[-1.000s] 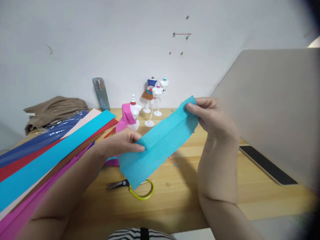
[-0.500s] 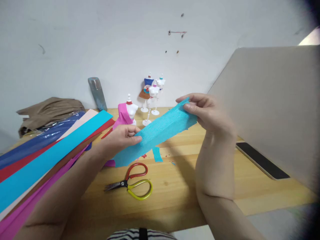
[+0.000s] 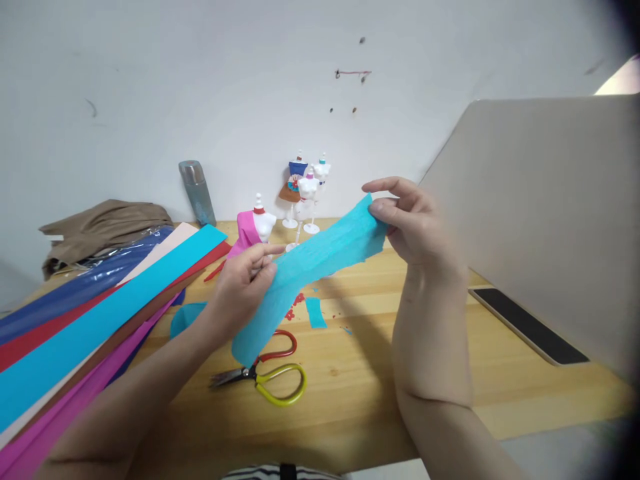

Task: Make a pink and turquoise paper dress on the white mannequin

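A long strip of blue crepe paper (image 3: 320, 250) stretches slantwise between my two hands above the table. My left hand (image 3: 247, 283) pinches it toward its lower end, which hangs down over the scissors. At the upper right end, my right hand (image 3: 413, 220) grips the corner between thumb and fingers, with the index finger lifted away. Below lie scissors (image 3: 257, 377) with one red and one yellow handle. Behind my left hand stands a small white mannequin (image 3: 260, 223) draped in pink paper. A small blue paper piece (image 3: 315, 313) rests on the table with red scraps near it.
Folded coloured crepe sheets (image 3: 110, 310) cover the left side, beside a brown cloth (image 3: 107, 227). A grey bottle (image 3: 197, 193) and several small mannequins (image 3: 309, 187) stand near the wall. To the right are a phone (image 3: 527, 325) and a pale upright panel (image 3: 540, 200).
The strip's lower end has dropped and now hangs over the scissors. My left index finger has extended, and my right index finger has lifted off the paper.
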Demonstrator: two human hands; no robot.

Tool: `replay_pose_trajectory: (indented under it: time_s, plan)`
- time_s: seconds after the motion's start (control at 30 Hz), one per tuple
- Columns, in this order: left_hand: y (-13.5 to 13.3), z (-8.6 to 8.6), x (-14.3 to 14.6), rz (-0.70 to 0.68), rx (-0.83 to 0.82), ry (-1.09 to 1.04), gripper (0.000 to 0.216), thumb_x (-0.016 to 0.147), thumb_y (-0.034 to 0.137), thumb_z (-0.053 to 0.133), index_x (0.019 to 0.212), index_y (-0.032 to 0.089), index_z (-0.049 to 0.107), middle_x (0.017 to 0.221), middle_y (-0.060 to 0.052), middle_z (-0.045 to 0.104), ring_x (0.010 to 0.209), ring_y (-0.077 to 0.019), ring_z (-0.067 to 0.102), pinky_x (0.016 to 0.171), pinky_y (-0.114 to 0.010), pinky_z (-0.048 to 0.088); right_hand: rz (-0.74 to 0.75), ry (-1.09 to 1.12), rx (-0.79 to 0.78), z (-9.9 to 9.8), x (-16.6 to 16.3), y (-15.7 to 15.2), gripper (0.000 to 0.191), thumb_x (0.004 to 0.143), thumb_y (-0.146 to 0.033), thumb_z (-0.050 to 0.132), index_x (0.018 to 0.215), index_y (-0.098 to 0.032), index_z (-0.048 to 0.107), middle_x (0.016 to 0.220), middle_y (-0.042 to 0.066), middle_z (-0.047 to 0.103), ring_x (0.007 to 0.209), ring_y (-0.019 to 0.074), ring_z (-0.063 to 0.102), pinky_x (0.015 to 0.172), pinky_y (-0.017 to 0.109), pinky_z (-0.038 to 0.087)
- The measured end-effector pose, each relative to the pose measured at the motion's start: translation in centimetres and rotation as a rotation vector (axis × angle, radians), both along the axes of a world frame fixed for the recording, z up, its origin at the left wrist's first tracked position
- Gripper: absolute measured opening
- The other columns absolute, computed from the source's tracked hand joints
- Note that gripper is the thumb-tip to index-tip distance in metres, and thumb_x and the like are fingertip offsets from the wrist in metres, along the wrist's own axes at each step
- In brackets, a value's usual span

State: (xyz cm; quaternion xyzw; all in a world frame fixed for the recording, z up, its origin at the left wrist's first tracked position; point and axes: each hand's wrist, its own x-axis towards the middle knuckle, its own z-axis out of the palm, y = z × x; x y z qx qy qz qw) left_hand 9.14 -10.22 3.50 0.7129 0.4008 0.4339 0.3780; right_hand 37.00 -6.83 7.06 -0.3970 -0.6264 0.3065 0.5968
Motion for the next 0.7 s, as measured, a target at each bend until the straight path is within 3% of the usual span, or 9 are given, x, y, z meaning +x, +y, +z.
replay_pose_trajectory:
  time_s: [0.07,0.23,0.37,0.5,0.6,0.7]
  plan:
    - [-0.1,-0.3,0.0,0.030,0.041,-0.013,0.037,0.089,0.032,0.056,0.120,0.014,0.063,0.079,-0.002,0.068,0.063,-0.0133,0.060,0.056,-0.025,0.045,0.002,0.000,0.012,-0.1,0.1,0.2,0.021,0.075,-0.031,0.079,0.094,-0.028,0.071,0.050,-0.008,0.042,0.043,0.0105,0.034,0.041,0.027,0.023]
    - [-0.9,-0.3,0.0,0.164,0.197,0.055,0.022,0.087,0.029,0.061,0.106,0.018,0.061,0.086,-0.003,0.073,0.076,-0.0164,0.068,0.069,-0.028,0.052,-0.039,0.015,0.094,-0.3,0.3,0.5,0.015,0.076,-0.029,0.077,0.090,-0.029,0.071,0.053,-0.007,0.041,0.045,0.0105,0.032,0.042,0.027,0.024]
    - [-0.9,0.1,-0.3,0.255,0.297,0.160,0.033,0.085,0.030,0.064,0.116,0.018,0.066,0.093,-0.004,0.077,0.083,-0.0193,0.071,0.075,-0.032,0.055,-0.031,0.050,0.138,-0.1,0.0,0.3,0.022,0.071,-0.032,0.081,0.092,-0.028,0.076,0.053,-0.008,0.044,0.046,0.0099,0.032,0.044,0.027,0.023]
    - [-0.4,1.0,-1.5,0.214,0.335,0.284,0.035,0.084,0.035,0.068,0.115,0.022,0.075,0.103,-0.004,0.080,0.090,-0.0220,0.073,0.081,-0.034,0.058,0.001,0.092,0.151,0.0,-0.6,-0.2,0.023,0.069,-0.030,0.084,0.091,-0.027,0.078,0.050,-0.009,0.042,0.047,0.0088,0.031,0.045,0.027,0.022]
    - [-0.2,2.1,-2.9,0.183,0.356,0.341,0.022,0.083,0.035,0.070,0.099,0.024,0.081,0.094,-0.001,0.081,0.086,-0.0209,0.074,0.082,-0.032,0.059,0.020,0.075,0.176,0.0,-1.1,-0.5,0.021,0.071,-0.026,0.082,0.092,-0.027,0.081,0.049,-0.009,0.042,0.046,0.0080,0.031,0.047,0.027,0.026]
    - [-0.3,3.1,-4.2,0.244,0.455,0.357,0.017,0.084,0.033,0.070,0.095,0.026,0.082,0.089,0.001,0.081,0.083,-0.0196,0.074,0.083,-0.030,0.060,0.013,0.030,0.191,-0.2,-1.6,-0.7,0.023,0.072,-0.027,0.083,0.095,-0.028,0.081,0.054,-0.007,0.053,0.049,0.0100,0.042,0.049,0.029,0.037]
